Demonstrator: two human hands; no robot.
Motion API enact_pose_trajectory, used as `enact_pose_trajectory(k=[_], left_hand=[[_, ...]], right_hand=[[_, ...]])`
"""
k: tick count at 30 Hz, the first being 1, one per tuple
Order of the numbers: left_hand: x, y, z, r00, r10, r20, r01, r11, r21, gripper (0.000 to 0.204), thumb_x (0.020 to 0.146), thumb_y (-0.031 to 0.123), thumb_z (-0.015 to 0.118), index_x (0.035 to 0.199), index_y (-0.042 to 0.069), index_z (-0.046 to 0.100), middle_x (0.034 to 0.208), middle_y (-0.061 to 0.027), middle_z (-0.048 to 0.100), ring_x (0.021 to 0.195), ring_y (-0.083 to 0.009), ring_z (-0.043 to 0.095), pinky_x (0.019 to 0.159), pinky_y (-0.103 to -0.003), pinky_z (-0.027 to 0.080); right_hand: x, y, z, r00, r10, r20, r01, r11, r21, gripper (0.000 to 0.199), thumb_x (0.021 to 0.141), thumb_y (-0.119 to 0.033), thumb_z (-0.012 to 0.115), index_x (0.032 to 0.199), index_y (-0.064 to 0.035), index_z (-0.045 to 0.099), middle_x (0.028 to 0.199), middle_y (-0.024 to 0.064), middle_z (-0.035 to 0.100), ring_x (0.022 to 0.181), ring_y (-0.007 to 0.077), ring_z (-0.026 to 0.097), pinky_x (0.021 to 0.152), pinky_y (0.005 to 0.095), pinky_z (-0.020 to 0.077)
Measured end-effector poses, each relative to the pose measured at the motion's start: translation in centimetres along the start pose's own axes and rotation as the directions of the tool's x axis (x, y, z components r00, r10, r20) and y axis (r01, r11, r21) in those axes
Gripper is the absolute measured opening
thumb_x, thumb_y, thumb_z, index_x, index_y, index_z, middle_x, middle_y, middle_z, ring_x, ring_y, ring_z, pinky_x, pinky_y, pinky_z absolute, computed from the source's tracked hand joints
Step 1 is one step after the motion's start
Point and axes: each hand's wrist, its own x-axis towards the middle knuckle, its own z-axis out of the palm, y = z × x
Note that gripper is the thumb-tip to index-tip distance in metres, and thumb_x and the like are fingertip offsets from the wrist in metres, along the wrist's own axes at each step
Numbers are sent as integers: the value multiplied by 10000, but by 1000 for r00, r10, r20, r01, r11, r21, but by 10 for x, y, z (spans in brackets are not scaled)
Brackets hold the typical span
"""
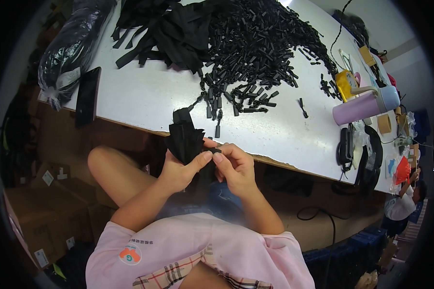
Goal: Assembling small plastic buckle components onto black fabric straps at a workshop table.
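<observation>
My left hand (178, 174) is closed around a bunch of black fabric strips (184, 139), whose folded ends stick up above the fist. Beside it, my right hand (239, 173) pinches a small black piece (214, 150) between thumb and fingers, and the left thumb meets it there. Whether that piece is a zipper pull or a strip's end, I cannot tell. Both hands are just off the near edge of the white table (279, 130). Beyond them, a large heap of black zipper pulls (255, 48) spreads over the tabletop, with several loose ones close to my hands.
More black strips (183, 33) lie at the back left, near a plastic-wrapped bundle (72, 53) and a dark flat slab (88, 96). A lilac bottle (357, 110), yellow pack (344, 85) and black pouch (345, 147) sit right. Cartons (48, 221) stand lower left; another person (401, 207) is far right.
</observation>
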Motion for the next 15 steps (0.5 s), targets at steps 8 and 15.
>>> enact_pose_trajectory(k=[8, 15], left_hand=[[1, 8, -4, 993, -113, 37, 112, 993, 27, 126, 783, 103, 581, 863, 6, 567, 765, -42, 571, 545, -62, 494, 469, -183, 406], [-2, -2, -4, 998, -16, 63, 7, 991, 130, 106, 793, 121, 571, 784, 21, 536, 665, 8, 514, 474, -35, 431, 403, -167, 328]], right_hand=[[2, 5, -2, 928, -372, 31, 355, 851, -387, 88, 807, -90, 544, 818, -6, 521, 603, -8, 476, 480, 24, 396, 439, 144, 317], [7, -20, -2, 994, 74, 77, -71, 996, -46, 123, 724, -67, 622, 785, -8, 532, 578, -9, 465, 490, 35, 412, 450, 155, 327]])
